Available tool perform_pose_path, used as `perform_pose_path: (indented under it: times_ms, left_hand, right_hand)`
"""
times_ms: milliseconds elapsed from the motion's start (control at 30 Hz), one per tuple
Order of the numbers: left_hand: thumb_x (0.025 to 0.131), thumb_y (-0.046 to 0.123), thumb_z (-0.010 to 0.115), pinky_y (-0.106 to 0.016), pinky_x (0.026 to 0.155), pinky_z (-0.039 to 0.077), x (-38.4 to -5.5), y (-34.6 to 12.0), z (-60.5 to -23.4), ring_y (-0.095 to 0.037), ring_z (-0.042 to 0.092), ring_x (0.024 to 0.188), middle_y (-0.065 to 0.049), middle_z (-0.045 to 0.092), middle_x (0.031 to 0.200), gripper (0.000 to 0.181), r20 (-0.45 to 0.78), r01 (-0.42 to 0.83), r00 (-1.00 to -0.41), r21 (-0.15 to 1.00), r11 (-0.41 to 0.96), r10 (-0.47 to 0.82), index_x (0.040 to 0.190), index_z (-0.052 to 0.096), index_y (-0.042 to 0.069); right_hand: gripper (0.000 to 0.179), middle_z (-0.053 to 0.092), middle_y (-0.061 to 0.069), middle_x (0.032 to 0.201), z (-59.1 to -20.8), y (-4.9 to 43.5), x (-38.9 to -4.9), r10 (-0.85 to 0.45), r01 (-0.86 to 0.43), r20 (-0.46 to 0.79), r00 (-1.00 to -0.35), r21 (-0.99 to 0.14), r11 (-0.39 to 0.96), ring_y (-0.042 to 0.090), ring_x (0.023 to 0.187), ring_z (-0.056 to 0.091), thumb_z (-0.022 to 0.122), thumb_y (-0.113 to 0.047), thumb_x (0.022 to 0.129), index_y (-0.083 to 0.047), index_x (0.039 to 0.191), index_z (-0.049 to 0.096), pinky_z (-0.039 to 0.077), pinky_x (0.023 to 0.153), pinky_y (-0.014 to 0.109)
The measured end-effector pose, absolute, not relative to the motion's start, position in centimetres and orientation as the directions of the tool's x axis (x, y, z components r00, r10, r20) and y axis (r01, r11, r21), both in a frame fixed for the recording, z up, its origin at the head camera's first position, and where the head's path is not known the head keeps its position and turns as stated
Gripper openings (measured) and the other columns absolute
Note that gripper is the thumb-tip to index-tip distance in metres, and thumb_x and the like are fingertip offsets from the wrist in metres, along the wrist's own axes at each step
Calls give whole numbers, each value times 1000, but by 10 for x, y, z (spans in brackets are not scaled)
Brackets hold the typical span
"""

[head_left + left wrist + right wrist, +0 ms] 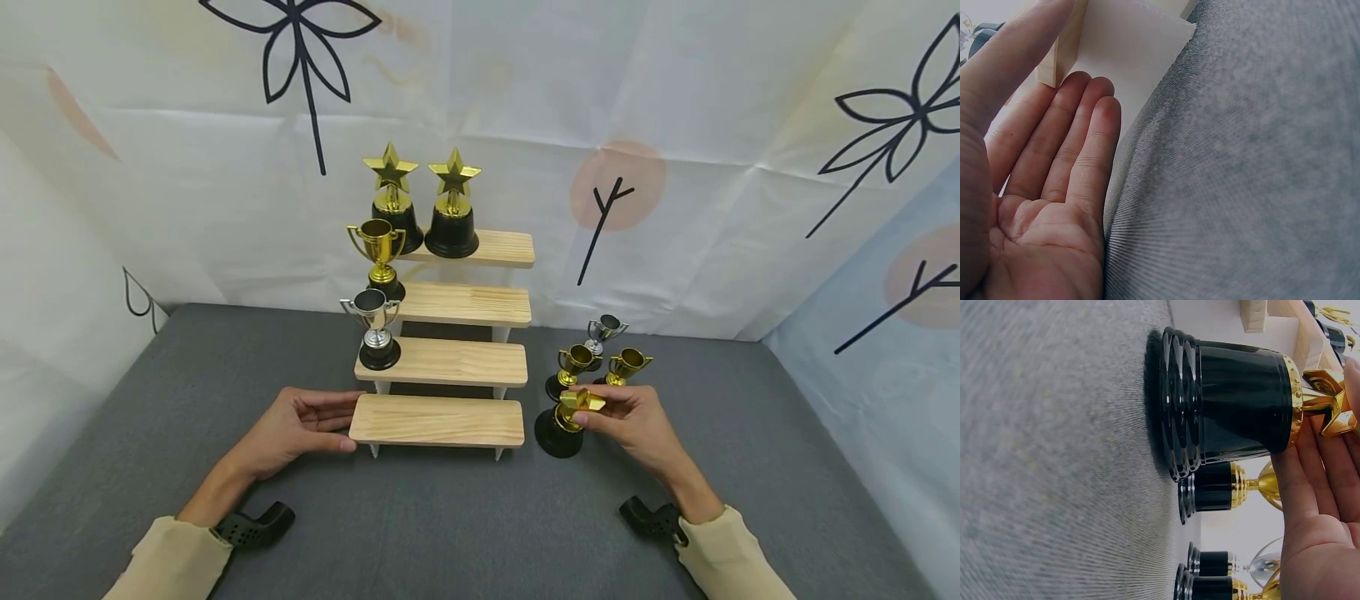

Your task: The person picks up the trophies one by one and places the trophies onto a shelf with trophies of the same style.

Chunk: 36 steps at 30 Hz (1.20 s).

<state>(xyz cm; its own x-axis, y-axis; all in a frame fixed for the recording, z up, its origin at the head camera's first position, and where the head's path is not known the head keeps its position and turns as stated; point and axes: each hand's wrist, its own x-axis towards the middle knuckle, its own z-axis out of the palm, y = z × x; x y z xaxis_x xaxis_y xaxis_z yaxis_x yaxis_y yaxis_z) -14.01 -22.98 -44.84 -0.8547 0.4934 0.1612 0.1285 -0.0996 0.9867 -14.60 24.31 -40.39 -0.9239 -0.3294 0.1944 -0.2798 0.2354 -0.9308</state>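
Observation:
My right hand pinches a gold star trophy by its star, to the right of the wooden stepped shelf. In the right wrist view the trophy's black base is upright, right at the grey cloth. My left hand is at the left end of the lowest step, with straight fingers right at the board's edge. Two star trophies stand on the top step. A gold cup stands at the left of the step below, and a silver cup one step lower.
Behind the right hand stand two small gold cups and a silver cup, close together. Grey cloth covers the table. A white printed backdrop rises behind the shelf, with side sheets at left and right.

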Motion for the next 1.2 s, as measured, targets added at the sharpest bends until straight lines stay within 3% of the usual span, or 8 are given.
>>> perform_pose_path:
  times_ms: [1200]
  left_hand:
    - [78, -14, 80, -34, 96, 56, -139, -230, -449, -18, 65, 117, -6, 66, 132, 71, 145, 124, -866, 989, -75, 479, 136, 42, -27]
  right_hand:
    - [35, 75, 1, 111, -369, 242, -133, -282, -302, 240, -929, -932, 201, 15, 90, 73, 79, 2, 86, 13, 117, 69, 64, 74, 28]
